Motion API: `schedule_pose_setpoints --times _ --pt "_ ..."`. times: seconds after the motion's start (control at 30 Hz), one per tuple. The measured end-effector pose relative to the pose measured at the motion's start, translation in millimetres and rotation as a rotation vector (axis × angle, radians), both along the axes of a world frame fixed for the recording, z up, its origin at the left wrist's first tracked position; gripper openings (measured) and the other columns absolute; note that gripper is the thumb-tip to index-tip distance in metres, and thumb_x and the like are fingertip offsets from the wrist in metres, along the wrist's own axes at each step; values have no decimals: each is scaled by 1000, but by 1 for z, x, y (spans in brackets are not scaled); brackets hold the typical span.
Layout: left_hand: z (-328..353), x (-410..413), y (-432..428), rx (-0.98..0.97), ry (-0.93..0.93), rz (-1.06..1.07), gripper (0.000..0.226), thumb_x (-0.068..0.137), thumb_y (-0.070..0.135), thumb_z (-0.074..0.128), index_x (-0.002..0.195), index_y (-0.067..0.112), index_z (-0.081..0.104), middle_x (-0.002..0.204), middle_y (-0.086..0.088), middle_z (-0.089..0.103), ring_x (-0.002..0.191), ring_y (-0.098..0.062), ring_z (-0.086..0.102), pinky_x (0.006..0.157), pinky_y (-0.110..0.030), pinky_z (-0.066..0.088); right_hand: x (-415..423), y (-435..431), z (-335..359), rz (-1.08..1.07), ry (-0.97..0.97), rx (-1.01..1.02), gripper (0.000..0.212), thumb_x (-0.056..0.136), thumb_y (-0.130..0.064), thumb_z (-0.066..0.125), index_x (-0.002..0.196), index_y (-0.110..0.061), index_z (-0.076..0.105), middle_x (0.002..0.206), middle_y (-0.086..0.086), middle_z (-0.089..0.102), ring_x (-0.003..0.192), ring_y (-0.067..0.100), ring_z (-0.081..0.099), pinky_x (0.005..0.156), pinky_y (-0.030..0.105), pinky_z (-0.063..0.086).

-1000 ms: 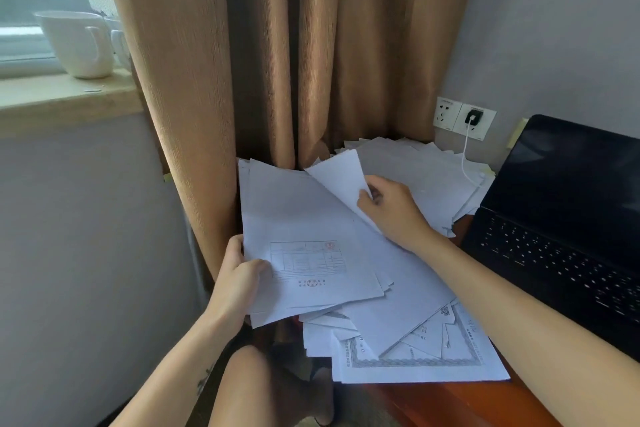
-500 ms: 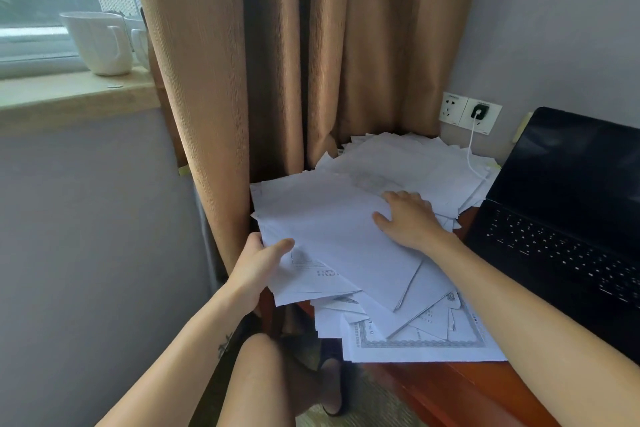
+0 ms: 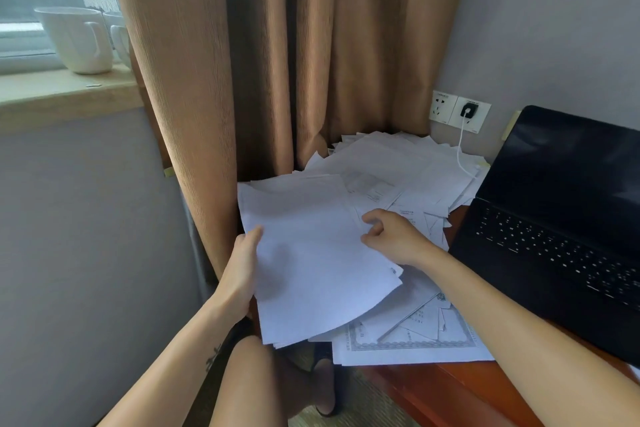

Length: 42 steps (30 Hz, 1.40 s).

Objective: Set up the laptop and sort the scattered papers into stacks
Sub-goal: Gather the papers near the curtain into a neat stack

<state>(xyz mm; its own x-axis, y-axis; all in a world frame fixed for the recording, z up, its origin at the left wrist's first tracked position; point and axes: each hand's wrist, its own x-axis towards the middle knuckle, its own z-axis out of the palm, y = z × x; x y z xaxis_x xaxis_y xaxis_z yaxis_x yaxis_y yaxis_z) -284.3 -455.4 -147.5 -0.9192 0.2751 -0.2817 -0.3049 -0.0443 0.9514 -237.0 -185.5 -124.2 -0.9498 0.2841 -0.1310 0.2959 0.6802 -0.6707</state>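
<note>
Papers (image 3: pixel 398 163) lie scattered in a loose heap over the left part of the wooden desk (image 3: pixel 450 388). The heap runs from the curtain (image 3: pixel 277 45) at the back to the front edge, where a bordered sheet (image 3: pixel 398 345) lies lowest, partly covered.

A held stack (image 3: pixel 311 260) of white sheets sits on top of the heap at its left side, tilted, with its near-left corner hanging past the desk edge. Left hand (image 3: pixel 244 263) grips this stack at the left edge, thumb on top along the edge and fingers hidden underneath.

Right hand (image 3: pixel 394 236) is at the stack's right edge with its fingers curled and thumb and forefinger close together over the paper. I cannot tell whether they pinch a sheet or only touch it.

Laptop (image 3: pixel 554 253) is black, lid open, screen dark. It is on the right of the desk, with its left edge just beside the heap.

The wall socket (image 3: pixel 467 111) behind has a black plug in it, and a white cable (image 3: pixel 460 146) drops onto the rear papers. Two white mugs (image 3: pixel 79 38) stand on the windowsill (image 3: pixel 52 97) at far left, well apart from the desk.
</note>
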Motion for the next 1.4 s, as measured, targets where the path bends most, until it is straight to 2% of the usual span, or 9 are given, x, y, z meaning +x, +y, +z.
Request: schedule_pose_setpoints --times 0.13,0.33,0.47,0.67,0.8,0.93,1.0,1.23,1.4 --pt "-2 -4 -2 -180 39 -13 34 99 21 58 131 18 46 126 -5 63 110 -28 66 96 -51 56 2 1 -8 -92 167 -72 30 98 -8 59 129 -11 60 90 2 62 102 9 58 90 20 43" --pt "-6 -4 -2 -193 45 1 28 102 15 60 127 17 47 119 -4 66 104 -26 69 90 -47 59 -2 2 -20 -124 293 -1 23 97 -10 59 119 -14 66 86 -3 65 84 0 60 70 5 42" --pt "-2 -6 -6 -210 97 44 30 104 9 55 132 18 46 122 -1 63 110 -26 65 94 -45 55 -16 13 -16 -127 368 156 26 95 -13 58 120 -20 66 106 1 61 98 15 58 89 31 51" --pt "-2 -13 -19 -229 121 112 28 104 7 54 129 18 48 119 0 65 104 -23 66 77 -37 53 -38 36 -10 39 120 320 59 96 -41 64 148 -19 46 151 -3 45 141 22 30 114 32 29" --pt "-3 -13 -20 -237 111 122 28 104 9 54 130 19 48 121 -2 64 108 -27 65 92 -46 53 -42 45 -9 95 140 528 45 101 -36 56 140 -12 56 137 4 59 128 27 44 101 36 43" --pt "-2 -12 -24 -220 102 142 30 104 7 54 131 17 49 122 -4 64 110 -30 65 94 -48 53 -40 39 -12 175 170 897 28 74 12 68 99 -1 66 82 16 67 77 36 62 54 35 46" --pt "-3 -12 -29 -216 100 160 31 103 6 54 131 16 50 121 -4 65 107 -30 66 93 -49 54 -37 43 -15 85 233 863 33 60 22 72 84 1 63 62 17 60 56 32 58 44 30 37" --pt "-4 -8 -30 -206 111 157 31 101 3 53 128 18 49 118 -4 65 106 -29 66 93 -50 54 -11 49 -20 -272 511 160 21 106 -14 37 98 -5 54 72 22 57 70 30 61 62 33 40" --pt "-1 -1 -18 -186 97 106 31 103 7 54 131 19 48 123 -4 63 109 -31 65 99 -57 54 15 35 -18 -117 534 62 24 106 -17 42 114 -19 65 78 18 61 68 21 57 61 31 37"
